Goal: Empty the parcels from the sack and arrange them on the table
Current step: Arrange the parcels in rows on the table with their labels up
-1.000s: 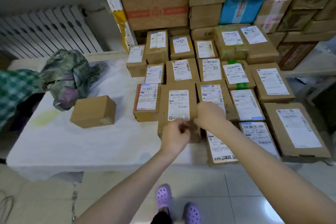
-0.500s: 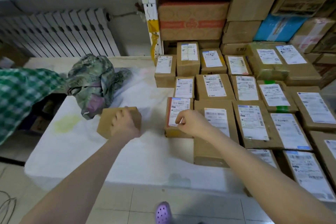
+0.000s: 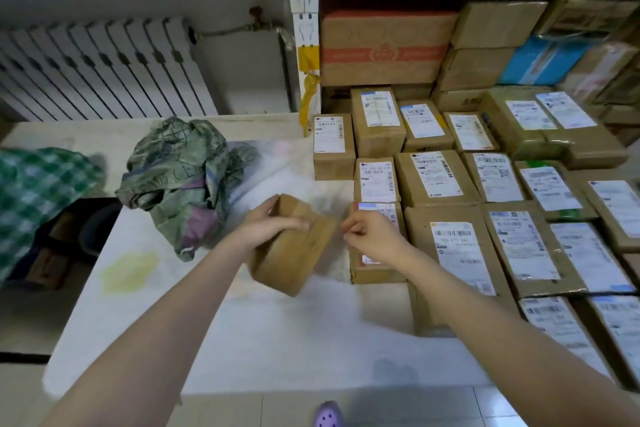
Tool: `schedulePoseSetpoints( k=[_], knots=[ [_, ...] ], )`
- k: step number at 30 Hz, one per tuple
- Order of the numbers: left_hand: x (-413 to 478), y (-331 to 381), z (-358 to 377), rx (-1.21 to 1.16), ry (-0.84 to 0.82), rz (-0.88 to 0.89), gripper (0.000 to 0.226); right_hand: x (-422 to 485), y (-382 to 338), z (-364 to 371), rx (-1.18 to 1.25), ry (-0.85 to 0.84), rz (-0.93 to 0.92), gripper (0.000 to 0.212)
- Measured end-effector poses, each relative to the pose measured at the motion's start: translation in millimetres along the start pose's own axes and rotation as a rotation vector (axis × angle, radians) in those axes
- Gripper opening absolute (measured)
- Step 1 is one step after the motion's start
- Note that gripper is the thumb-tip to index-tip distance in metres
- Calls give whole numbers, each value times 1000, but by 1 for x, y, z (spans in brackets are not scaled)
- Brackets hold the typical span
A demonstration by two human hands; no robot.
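left hand (image 3: 266,226) gripping tilted box (image 3: 298,253) above table (image 3: 277,340), beside parcel rows (image 3: 436,177)' edge; right hand (image 3: 375,236) curled, empty

**White table with rows of labelled parcels and a crumpled sack**

A white table (image 3: 277,340) fills the middle of the view, its near edge running above a tiled floor (image 3: 415,409). Its right half is covered by brown cardboard parcels (image 3: 436,177), packed side by side in rows and touching one another, each with a white shipping label facing up. At the front left of this block sits a small parcel (image 3: 377,270) with a red edge, just beside a larger box (image 3: 453,253). On the left half, towards the back, lies a crumpled green patterned sack (image 3: 180,180). Nearer the front left, a pale yellow-green stain (image 3: 130,270) marks the bare surface.
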State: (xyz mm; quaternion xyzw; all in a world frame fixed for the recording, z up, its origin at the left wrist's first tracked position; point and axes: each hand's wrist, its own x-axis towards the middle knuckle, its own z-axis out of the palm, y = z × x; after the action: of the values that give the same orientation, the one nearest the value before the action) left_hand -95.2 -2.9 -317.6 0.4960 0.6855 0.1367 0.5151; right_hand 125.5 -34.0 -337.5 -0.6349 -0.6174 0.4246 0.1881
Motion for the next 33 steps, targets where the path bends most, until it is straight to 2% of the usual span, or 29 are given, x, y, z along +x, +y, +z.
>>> schedulePoseSetpoints(
  k=[2, 4, 6, 8, 10, 12, 15, 18, 21, 25, 26, 28, 30, 32, 33],
  knots=[
    [-10, 12, -5, -409, -150, -45, 83, 4, -12, 1, 141, 2, 42, 20],
    [-14, 14, -7, -734, -231, -107, 55, 2, -25, -3, 420, -68, 135, 30],
    [-13, 7, -4, -941, -309, -65, 65, -2, -31, -9, 761, -194, 226, 42],
    [-11, 5, 5, -1061, -421, -5, 69, -9, -34, -13, 903, -325, 246, 47],
    [-9, 9, 15, -1018, -453, -5, 66, -12, -35, -13, 1019, -386, 262, 36],
    [-6, 13, 23, -872, -381, 0, 63, -13, -34, -14, 1075, -347, 278, 39],
    [3, 11, 19, -682, -285, -9, 61, -10, -23, -21, 932, -296, 278, 49],
    [-2, 7, 21, -611, -473, 18, 64, -12, -16, -31, 803, -322, 330, 37],
    [-9, 4, 31, -488, -599, 95, 74, -18, -13, -41, 697, -389, 287, 39],
    [-18, 2, 30, -450, -710, 3, 62, -25, -1, -63, 725, -396, 259, 67],
    [-20, 0, 29, -355, -780, 6, 60, -29, -1, -67, 674, -425, 255, 73],
    [-30, 1, 31, -147, -941, 23, 58, -38, -7, -67, 403, -541, 270, 79],
    [-37, 6, 37, -21, -1023, 20, 59, -46, -15, -55, 148, -650, 277, 64],
    [-42, 11, 43, 26, -1010, 27, 53, -51, -15, -45, 122, -705, 271, 43],
    [-44, 13, 45, 42, -973, 36, 53, -54, -12, -43, 138, -704, 279, 40]
  ],
)
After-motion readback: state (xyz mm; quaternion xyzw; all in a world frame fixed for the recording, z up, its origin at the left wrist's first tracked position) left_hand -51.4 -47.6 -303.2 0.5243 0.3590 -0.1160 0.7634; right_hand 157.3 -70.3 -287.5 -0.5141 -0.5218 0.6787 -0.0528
